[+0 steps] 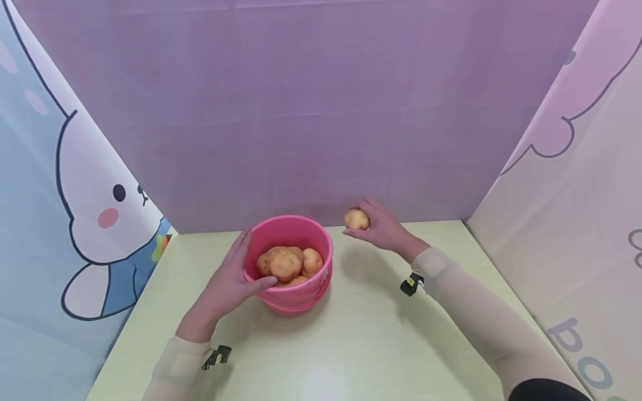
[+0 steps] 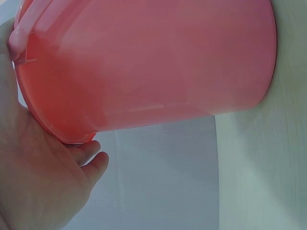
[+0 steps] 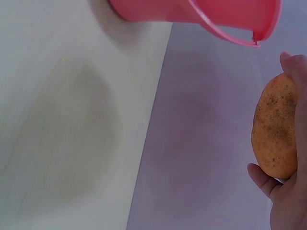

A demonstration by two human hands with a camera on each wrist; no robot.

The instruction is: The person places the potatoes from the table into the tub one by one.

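A pink bucket stands upright on the table with several potatoes inside. My left hand holds its rim from the left, the thumb lying over the near edge and the fingers along the left side. In the left wrist view, that hand lies against the rim beside the bucket wall. To the right of the bucket and above the tabletop, my right hand grips one potato between thumb and fingers. The right wrist view shows this potato as brownish with dark specks, partly covered by the hand.
The pale table ends at a purple cloth wall close behind the bucket. Printed panels flank it, one with a cartoon animal at left and one with letters at right. The bucket's handle hangs down its side.
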